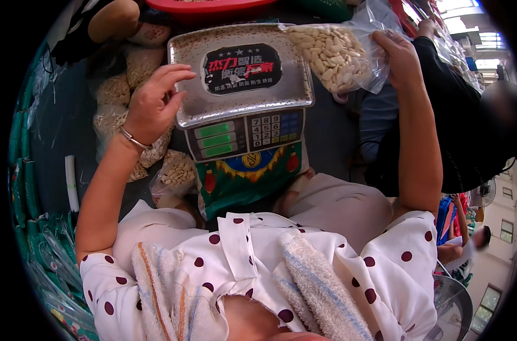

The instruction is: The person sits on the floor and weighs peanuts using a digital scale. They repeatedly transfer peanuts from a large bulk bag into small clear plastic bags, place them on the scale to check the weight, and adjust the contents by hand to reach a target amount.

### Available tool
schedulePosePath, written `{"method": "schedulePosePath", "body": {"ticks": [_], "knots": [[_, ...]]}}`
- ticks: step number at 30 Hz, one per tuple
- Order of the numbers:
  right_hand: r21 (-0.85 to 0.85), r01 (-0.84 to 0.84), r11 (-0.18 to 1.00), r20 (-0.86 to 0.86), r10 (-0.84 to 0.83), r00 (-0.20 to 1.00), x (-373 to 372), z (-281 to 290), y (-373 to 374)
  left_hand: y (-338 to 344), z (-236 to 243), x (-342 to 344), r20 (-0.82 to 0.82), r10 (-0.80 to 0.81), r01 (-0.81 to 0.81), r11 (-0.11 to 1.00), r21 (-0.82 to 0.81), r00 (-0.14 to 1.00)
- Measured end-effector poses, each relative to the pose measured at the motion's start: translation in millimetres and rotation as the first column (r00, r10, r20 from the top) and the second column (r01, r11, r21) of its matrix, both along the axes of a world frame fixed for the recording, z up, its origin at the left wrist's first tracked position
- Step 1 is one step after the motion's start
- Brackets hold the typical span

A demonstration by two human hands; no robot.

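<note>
A digital scale with a worn metal pan (244, 101) stands in front of me, its pan bare and its green displays lit. On the right my right hand (399, 61) pinches the gathered top of a clear plastic bag of pale oval seeds (329, 57). That bag overlaps the pan's far right corner in view; whether it touches is unclear. At the pan's left edge my left hand (156, 105) is raised with fingers stretched and thumb apart, holding nothing. A bracelet circles that wrist.
Several filled clear bags (139, 65) lie left of the scale, with a smaller seed bag (176, 170) nearer me. A green printed sack (250, 179) sits below the scale. Beyond is a red basin (210, 4). A person in black (440, 131) sits close on the right.
</note>
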State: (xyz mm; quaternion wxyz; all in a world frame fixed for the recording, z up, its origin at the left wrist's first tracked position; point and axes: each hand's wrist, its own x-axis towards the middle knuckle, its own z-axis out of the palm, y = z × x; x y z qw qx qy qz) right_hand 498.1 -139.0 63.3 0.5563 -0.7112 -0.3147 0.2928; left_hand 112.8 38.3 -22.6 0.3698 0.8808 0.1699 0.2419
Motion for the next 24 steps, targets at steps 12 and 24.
{"method": "schedulePosePath", "body": {"ticks": [12,24], "knots": [[-0.399,0.362,0.842,0.045,-0.376,0.925,192,-248,-77,112,-80,-103,-0.439,0.612,-0.465,0.788,0.403,0.658],[-0.377,0.068,0.924,0.128,-0.021,0.992,85,-171,36,158,-164,-211,-0.766,0.633,-0.687,0.606,0.400,0.113]]}}
